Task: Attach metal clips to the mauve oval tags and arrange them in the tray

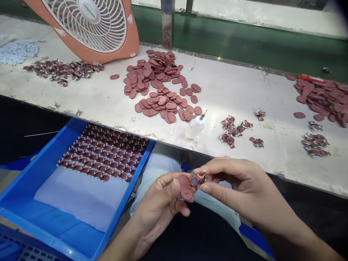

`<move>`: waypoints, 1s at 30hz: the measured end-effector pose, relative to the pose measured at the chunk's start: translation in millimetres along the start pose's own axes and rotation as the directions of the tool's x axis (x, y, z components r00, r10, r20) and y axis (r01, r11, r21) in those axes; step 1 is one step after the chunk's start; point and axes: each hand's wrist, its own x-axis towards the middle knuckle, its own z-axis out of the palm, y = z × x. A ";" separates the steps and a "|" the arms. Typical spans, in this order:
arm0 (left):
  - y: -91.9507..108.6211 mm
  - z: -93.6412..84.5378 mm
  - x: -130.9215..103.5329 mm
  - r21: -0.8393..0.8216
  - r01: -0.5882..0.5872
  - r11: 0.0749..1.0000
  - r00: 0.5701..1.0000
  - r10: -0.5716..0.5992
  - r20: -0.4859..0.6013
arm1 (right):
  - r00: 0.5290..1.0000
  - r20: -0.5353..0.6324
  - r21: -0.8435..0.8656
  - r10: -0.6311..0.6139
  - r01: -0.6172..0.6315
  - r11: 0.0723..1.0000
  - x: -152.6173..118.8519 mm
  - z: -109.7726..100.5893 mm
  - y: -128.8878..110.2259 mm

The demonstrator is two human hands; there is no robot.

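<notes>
Poised over a worker's lap, the left hand (154, 203) grips a reddish-brown disc (185, 187) between thumb and fingers, its face tilted up and small holes visible near the lower end. The right hand (240, 181) pinches a small brown figure (200, 177) between thumb and forefinger at the disc's 2 o'clock edge; whether the two touch is hard to tell.

From the hands, a blue tray (40, 221) sits at 9 o'clock, lined with a pale sheet (78, 199) bearing close rows of figures (100, 152). At 12 o'clock, a white bottle (195, 128) with a dark needle tip stands near the edge of a pale bench (225, 87). A heap of discs (163, 87) spreads at 11 o'clock, and a second pile (323, 101) lies at 2. A few loose figures (236, 130) rest between 1 and 2 o'clock. An orange fan (91, 30) leans between 10 and 11, just beside a dense cluster of figures (62, 70) at 10.
</notes>
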 end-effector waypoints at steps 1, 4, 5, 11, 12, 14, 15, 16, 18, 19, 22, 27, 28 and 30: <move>0.1 -0.7 -0.3 0.000 0.004 1.000 1.000 -0.004 -0.001 | 1.000 0.001 -0.056 -0.020 0.020 0.998 1.7 0.3 -3.7; 0.2 -2.3 -0.8 -0.006 0.022 1.000 1.000 -0.022 -0.021 | 0.997 0.038 -0.154 -0.064 0.069 0.986 5.6 1.1 -11.1; 0.3 -2.5 -1.1 -0.008 0.028 1.000 0.999 -0.028 -0.026 | 0.996 0.055 -0.172 -0.070 0.079 0.982 6.5 1.0 -12.2; 3.3 -0.8 -1.7 -0.005 0.044 0.999 0.997 -0.044 -0.062 | 0.983 0.169 -0.223 -0.072 0.109 0.969 9.7 -1.5 -13.5; 3.7 -0.7 -1.5 -0.006 0.048 0.999 0.997 -0.048 -0.067 | 0.981 0.181 -0.232 -0.075 0.117 0.966 9.8 -1.9 -13.9; 4.1 -0.8 -1.0 -0.010 0.053 0.999 0.996 -0.053 -0.074 | 0.978 0.195 -0.258 -0.075 0.125 0.958 10.0 -2.5 -15.1; 4.0 -1.0 -0.8 -0.012 0.056 0.998 0.995 -0.056 -0.078 | 0.977 0.201 -0.275 -0.072 0.127 0.953 10.0 -2.7 -15.8; 3.7 -1.3 -0.7 -0.013 0.058 0.998 0.995 -0.059 -0.080 | 0.977 0.204 -0.292 -0.068 0.127 0.948 10.1 -2.9 -16.6; 2.6 -2.2 -0.8 -0.014 0.065 0.998 0.994 -0.066 -0.090 | 0.974 0.217 -0.313 -0.069 0.136 0.940 10.4 -2.9 -18.0; 2.0 -2.6 -0.9 -0.013 0.068 0.998 0.993 -0.069 -0.093 | 0.972 0.224 -0.318 -0.071 0.141 0.938 10.7 -2.9 -18.6; 0.1 -4.3 -1.1 -0.018 0.073 0.997 0.993 -0.074 -0.088 | 0.970 0.230 -0.328 -0.074 0.149 0.933 12.3 -2.8 -19.1; -1.5 -6.6 -0.3 -0.054 0.079 0.995 0.994 -0.083 -0.077 | 0.965 0.248 -0.340 -0.085 0.169 0.925 15.8 -4.0 -16.3; -1.5 -6.6 -0.2 -0.060 0.081 0.995 0.993 -0.086 -0.079 | 0.964 0.249 -0.339 -0.088 0.172 0.925 16.3 -4.5 -15.9; -1.2 -6.2 -0.1 -0.063 0.087 0.994 0.992 -0.092 -0.088 | 0.963 0.256 -0.338 -0.086 0.173 0.925 16.9 -5.6 -15.6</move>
